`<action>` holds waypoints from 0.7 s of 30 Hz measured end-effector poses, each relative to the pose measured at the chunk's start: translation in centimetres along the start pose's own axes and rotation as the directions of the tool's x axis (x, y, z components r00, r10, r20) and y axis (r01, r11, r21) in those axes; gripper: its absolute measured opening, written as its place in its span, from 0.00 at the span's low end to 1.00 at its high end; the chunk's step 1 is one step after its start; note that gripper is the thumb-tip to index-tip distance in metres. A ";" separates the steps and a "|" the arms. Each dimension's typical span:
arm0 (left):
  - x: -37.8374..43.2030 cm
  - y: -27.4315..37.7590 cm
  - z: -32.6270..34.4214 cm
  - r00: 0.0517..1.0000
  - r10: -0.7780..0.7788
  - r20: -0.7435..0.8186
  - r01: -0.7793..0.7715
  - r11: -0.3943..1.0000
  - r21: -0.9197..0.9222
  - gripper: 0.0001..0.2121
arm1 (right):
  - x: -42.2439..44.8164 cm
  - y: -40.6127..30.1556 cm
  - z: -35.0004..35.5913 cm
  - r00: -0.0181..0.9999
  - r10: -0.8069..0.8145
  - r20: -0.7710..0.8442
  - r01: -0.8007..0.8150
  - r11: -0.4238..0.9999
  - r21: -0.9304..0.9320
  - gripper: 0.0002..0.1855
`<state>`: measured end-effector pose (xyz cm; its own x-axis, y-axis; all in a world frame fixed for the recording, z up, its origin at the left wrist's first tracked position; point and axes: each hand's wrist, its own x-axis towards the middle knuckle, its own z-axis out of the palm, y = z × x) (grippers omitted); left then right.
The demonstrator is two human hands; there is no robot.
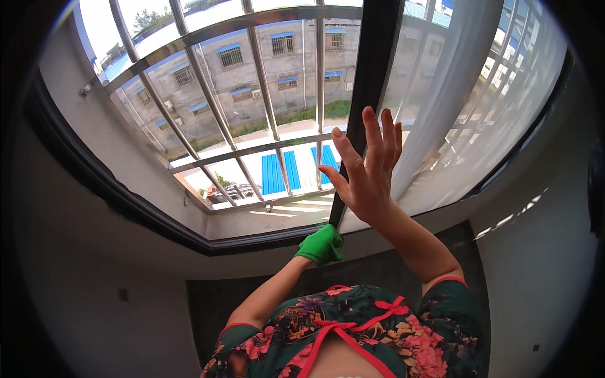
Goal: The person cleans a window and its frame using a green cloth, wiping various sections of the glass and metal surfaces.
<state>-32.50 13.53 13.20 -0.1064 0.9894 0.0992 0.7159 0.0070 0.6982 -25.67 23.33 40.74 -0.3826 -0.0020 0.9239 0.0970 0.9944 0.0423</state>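
Observation:
My left hand [321, 244], in a green cleaning glove or cloth mitt, rests at the foot of the dark vertical window frame post [373, 61], by the sill. Its fingers are bent; whether they grip the frame is hidden. Bare and raised, my right hand [371, 175] is in front of the same post with its fingers spread and nothing in them. To the right of the post is a glass pane with a sheer white curtain [439, 108] behind or beside it. Left of the post the window opening shows metal security bars [262, 80].
The black lower window frame [160, 227] curves along the wall. Beyond the bars stand a grey building [293, 61] with blue awnings and blue roofing panels [279, 172] below. A dark object [596, 189] is at the far right edge.

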 end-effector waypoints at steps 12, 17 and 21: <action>5.0 -1.9 3.9 0.915 0.403 -0.007 -0.360 0.810 -0.463 0.14 | -2.7 7.6 -2.5 0.990 0.096 -0.108 -0.129 0.921 -0.369 0.43; 4.7 -0.4 3.2 0.834 0.522 -0.181 -0.513 0.609 -0.606 0.15 | -4.4 12.2 -5.4 0.978 0.126 -0.169 -0.193 0.856 -0.480 0.40; 4.0 -2.6 3.6 0.914 0.403 -0.037 -0.289 0.585 -0.758 0.10 | -4.8 14.0 -6.0 0.983 0.106 -0.153 -0.167 0.867 -0.470 0.38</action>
<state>-32.31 18.02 9.26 0.1656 0.9021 0.3985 -0.0734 -0.3917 0.9172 -16.96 36.64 39.15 -0.2248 0.0869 0.9705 0.5796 0.8126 0.0615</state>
